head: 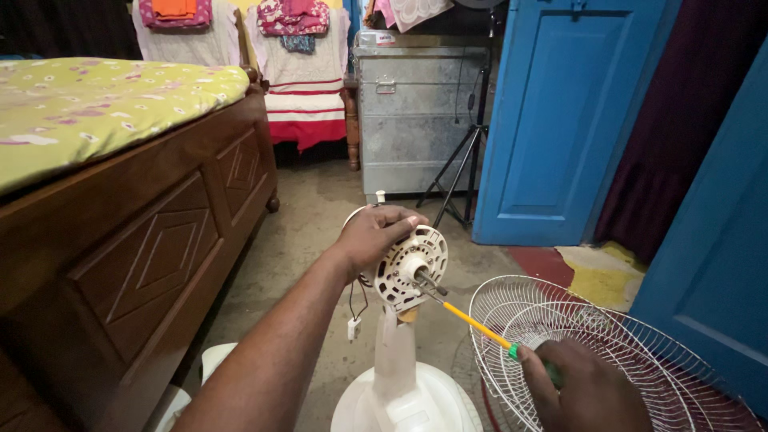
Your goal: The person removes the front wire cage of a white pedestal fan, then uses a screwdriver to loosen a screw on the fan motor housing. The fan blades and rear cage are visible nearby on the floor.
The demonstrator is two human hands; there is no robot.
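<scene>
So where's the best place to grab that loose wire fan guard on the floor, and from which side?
Probably the outer rim of the wire fan guard, on its near-left edge beside the fan stand. It leans tilted with that rim raised and bare, the thin spokes would likely flex, and the right hand with the screwdriver sits closest there.

One small label [386, 37] shows, at the upper middle of the frame: a white rectangular sticker with a touch of red, stuck on the top front edge of the grey metal trunk [416, 120].
</scene>
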